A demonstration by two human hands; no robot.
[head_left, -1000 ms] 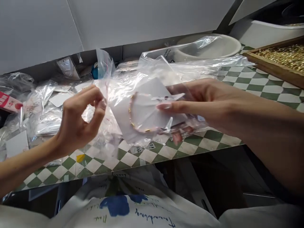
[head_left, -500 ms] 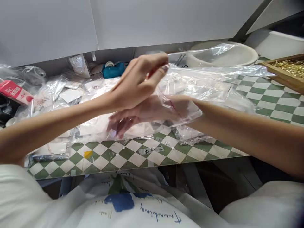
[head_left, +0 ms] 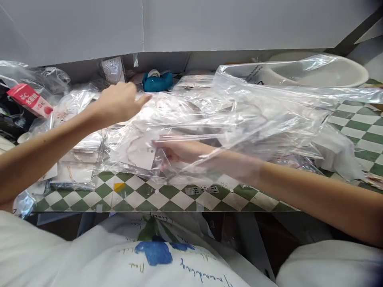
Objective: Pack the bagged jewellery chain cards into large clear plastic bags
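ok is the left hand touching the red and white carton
Apart. The head view shows the left hand well to the right of the red and white carton, with clear plastic bags lying between them.

The left hand (head_left: pixel 119 103) reaches out with its fingers extended, their tips at the crumpled film of a large clear plastic bag (head_left: pixel 254 107); whether they touch it is hard to tell. The right hand (head_left: pixel 179 152) lies under that film, seen through it, with its fingers at the edge of a white card (head_left: pixel 140 157) bearing a thin pinkish bead bracelet (head_left: pixel 130 149). All this sits on a green-and-white checkered table (head_left: pixel 134 195), among small clear bags of white cards (head_left: pixel 80 153) — beyond them, a teal tape dispenser (head_left: pixel 157 81), a red-and-white carton (head_left: pixel 28 99) and a white oval basin (head_left: pixel 320 71).
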